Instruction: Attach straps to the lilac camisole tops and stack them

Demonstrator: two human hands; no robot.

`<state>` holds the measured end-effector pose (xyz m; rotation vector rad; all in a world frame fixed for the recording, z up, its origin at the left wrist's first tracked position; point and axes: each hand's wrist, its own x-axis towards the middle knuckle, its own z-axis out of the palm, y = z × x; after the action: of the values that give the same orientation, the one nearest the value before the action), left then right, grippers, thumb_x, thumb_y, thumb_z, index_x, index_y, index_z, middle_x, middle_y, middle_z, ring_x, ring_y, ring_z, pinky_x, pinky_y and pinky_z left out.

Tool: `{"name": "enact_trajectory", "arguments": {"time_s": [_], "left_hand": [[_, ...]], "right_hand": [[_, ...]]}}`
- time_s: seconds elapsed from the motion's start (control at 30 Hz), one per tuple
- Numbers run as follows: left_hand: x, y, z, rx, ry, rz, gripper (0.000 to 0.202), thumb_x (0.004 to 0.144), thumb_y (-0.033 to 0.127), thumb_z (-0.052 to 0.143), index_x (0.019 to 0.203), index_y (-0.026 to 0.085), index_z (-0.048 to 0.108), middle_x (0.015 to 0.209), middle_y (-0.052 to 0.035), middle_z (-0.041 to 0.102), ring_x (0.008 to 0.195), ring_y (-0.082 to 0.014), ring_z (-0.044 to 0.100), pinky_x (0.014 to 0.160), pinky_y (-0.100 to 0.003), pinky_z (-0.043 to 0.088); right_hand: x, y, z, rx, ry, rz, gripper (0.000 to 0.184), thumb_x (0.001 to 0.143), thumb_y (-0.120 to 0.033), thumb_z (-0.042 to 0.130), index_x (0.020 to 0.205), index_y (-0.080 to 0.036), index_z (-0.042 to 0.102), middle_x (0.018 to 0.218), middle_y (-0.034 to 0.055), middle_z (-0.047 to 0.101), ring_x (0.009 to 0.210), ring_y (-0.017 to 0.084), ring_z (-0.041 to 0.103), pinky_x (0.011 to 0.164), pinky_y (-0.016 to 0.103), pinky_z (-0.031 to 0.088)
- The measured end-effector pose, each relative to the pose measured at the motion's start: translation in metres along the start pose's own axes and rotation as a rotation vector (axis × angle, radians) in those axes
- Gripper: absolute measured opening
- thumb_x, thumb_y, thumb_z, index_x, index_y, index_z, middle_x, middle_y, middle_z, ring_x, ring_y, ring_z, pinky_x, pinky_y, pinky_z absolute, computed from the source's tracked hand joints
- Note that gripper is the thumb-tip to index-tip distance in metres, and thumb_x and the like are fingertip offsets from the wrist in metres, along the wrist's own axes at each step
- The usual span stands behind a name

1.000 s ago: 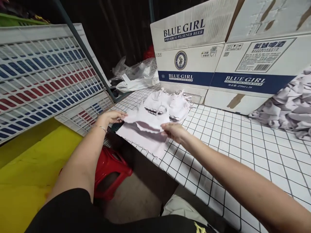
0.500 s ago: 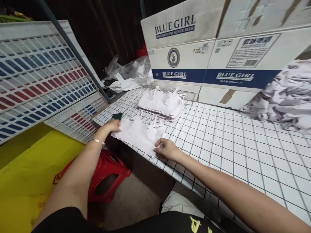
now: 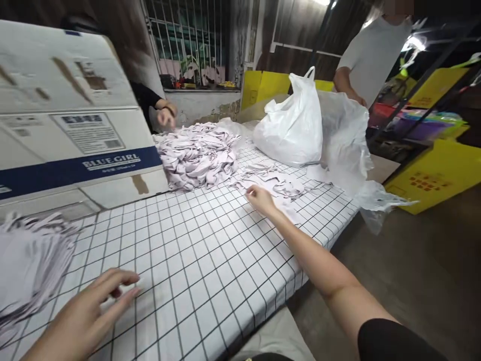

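My left hand is held over the checked tablecloth with its thumb and fingers apart, holding nothing. To its left lies a stack of pale pink strappy crop tops, partly cut off by the frame edge. My right hand is stretched far across the table to a few loose pale tops. Its fingers are curled together at the near edge of these tops. Whether cloth is between the fingertips is hidden from me. Behind them rises a large heap of crumpled pale garments.
The checked table holds a white beer carton at left and a full white plastic bag at back. Clear plastic sheeting hangs off the right edge. A person stands beyond; another person's hand shows behind the carton.
The view has swung right. Both my hands have left the top that lay flat near the stack; my right hand has reached over to the loose tops. My left hand has opened.
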<state>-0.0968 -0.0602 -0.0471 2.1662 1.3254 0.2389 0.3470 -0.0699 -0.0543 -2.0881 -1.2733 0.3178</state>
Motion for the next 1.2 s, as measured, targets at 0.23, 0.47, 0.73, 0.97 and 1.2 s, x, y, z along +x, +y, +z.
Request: {"name": "enact_trajectory", "arguments": {"time_s": [0.23, 0.47, 0.73, 0.97, 1.2], "left_hand": [[0.193, 0.172, 0.072, -0.029, -0.099, 0.37, 0.02, 0.081, 0.038, 0.054, 0.082, 0.022, 0.065, 0.089, -0.005, 0.068, 0.082, -0.0219, 0.062, 0.074, -0.032, 0.047], [0.32, 0.249, 0.142, -0.009, 0.182, 0.268, 0.051, 0.075, 0.039, 0.066, 0.121, 0.017, 0.058, 0.123, -0.0136, 0.06, 0.112, -0.0279, 0.055, 0.091, -0.038, 0.042], [0.293, 0.287, 0.074, 0.138, 0.48, 0.388, 0.021, 0.084, 0.025, 0.047, 0.088, 0.018, 0.067, 0.091, -0.0071, 0.069, 0.084, -0.0212, 0.061, 0.081, -0.034, 0.042], [0.214, 0.251, -0.068, 0.423, 0.638, 0.235, 0.017, 0.069, 0.02, 0.06, 0.084, 0.022, 0.069, 0.082, -0.0052, 0.069, 0.084, -0.0245, 0.061, 0.076, -0.032, 0.043], [0.141, 0.169, -0.131, 0.407, 0.366, -0.027, 0.009, 0.06, 0.021, 0.065, 0.069, 0.02, 0.064, 0.066, -0.0004, 0.065, 0.067, -0.0181, 0.057, 0.059, -0.024, 0.038]], "right_hand": [[0.103, 0.07, 0.002, 0.018, 0.028, -0.034, 0.019, 0.069, -0.028, 0.072, 0.08, -0.018, 0.06, 0.078, 0.0009, 0.057, 0.074, 0.015, 0.05, 0.067, 0.026, 0.035], [0.136, 0.059, 0.0, 0.201, -0.026, -0.178, 0.01, 0.086, -0.029, 0.05, 0.081, -0.02, 0.051, 0.075, -0.0024, 0.057, 0.071, 0.013, 0.053, 0.067, 0.024, 0.041], [0.105, 0.029, -0.069, 0.169, -0.032, -0.315, 0.03, 0.075, -0.034, 0.066, 0.093, -0.024, 0.045, 0.073, -0.0042, 0.057, 0.064, 0.015, 0.052, 0.057, 0.024, 0.035], [0.081, 0.002, -0.107, -0.203, 0.064, -0.207, 0.027, 0.064, -0.01, 0.062, 0.085, -0.022, 0.049, 0.079, 0.0002, 0.059, 0.067, 0.014, 0.051, 0.056, 0.024, 0.031], [0.056, -0.05, -0.104, -0.131, -0.311, -0.162, 0.024, 0.062, -0.011, 0.061, 0.069, -0.021, 0.041, 0.056, -0.0051, 0.047, 0.05, 0.011, 0.048, 0.049, 0.023, 0.028]]}}
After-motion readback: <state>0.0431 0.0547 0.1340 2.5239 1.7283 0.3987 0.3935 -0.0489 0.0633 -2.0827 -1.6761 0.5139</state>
